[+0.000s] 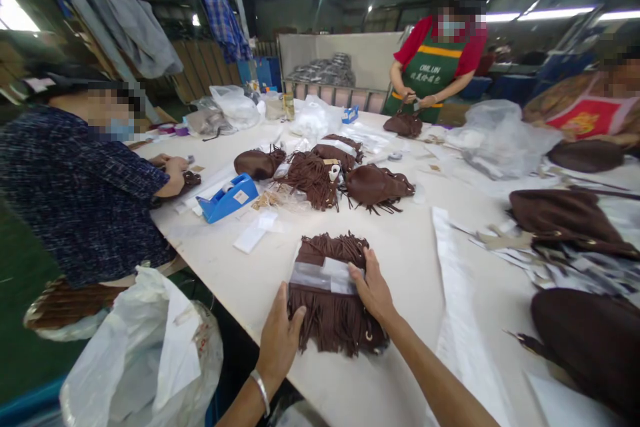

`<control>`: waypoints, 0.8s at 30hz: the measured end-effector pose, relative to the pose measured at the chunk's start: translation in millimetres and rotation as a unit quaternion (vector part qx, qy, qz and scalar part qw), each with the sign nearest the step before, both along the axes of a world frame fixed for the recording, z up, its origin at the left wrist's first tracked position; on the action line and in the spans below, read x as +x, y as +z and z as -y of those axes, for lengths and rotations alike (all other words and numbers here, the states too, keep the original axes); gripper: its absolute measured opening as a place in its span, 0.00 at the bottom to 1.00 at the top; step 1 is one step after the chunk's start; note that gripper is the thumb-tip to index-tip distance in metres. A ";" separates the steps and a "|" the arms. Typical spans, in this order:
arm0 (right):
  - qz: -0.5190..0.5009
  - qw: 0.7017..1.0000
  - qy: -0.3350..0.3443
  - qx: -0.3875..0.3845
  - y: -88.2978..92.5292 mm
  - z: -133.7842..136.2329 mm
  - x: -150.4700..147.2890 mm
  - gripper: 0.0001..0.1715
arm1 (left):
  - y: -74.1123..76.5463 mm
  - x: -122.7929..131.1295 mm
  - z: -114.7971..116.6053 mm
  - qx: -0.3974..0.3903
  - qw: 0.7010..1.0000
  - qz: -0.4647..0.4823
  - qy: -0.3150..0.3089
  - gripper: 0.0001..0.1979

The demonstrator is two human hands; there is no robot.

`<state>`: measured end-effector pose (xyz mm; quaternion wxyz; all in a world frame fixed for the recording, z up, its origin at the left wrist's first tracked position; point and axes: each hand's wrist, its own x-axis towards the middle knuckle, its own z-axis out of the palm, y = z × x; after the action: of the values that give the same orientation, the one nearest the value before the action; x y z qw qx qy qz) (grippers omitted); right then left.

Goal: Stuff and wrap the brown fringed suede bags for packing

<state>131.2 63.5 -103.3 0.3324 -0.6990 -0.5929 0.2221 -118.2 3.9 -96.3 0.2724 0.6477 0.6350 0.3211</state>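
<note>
A dark brown fringed bag (325,320) lies on the table in front of me, with a pale translucent strip (310,275) across its middle. My left hand (281,333) grips its left side, thumb on the fringe and fingers hidden behind the edge. On the right side, my right hand (373,287) holds the bag with the thumb lying on the strip and the fingers along the edge. A small gold-coloured ring (369,334) shows near the bag's lower right corner.
Beyond are several brown bags (375,185), a blue tape dispenser (228,198) and clear plastic bags (500,137). Co-workers handle bags at the left, the far side (435,73) and the right. A white plastic sack (145,353) stands below the table's left edge.
</note>
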 end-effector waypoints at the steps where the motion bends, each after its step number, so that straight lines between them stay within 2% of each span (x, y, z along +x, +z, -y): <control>1: -0.003 1.000 0.000 -0.004 0.2 -0.4 0.3 0.45 | -2.2 1.5 0.4 -0.004 1.000 -0.008 0.002 0.32; 6: 0.007 1.000 0.006 -0.009 3.3 -2.9 3.1 0.45 | -7.8 3.1 4.2 -0.009 0.999 -0.037 0.015 0.31; 11: 0.021 1.000 0.003 -0.010 -0.9 -3.5 2.7 0.45 | -10.1 3.4 3.5 -0.004 0.999 -0.047 0.025 0.30; 15: 0.025 1.000 -0.002 -0.009 -6.6 -4.0 2.1 0.44 | -20.5 -0.6 -1.6 -0.008 0.998 -0.064 0.018 0.29; 19: 0.022 1.000 -0.011 -0.011 -8.8 -5.2 1.6 0.43 | -30.7 0.1 -6.4 0.029 0.998 -0.053 0.034 0.26; 24: 0.000 1.000 -0.026 -0.002 -5.2 -11.9 -7.2 0.44 | -34.0 -2.8 -19.1 0.061 0.995 -0.043 0.066 0.24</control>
<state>123.9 75.4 -108.5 0.3369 -0.7144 -0.5745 0.2145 -121.0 23.0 -130.3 0.1832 0.6333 0.6666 0.3480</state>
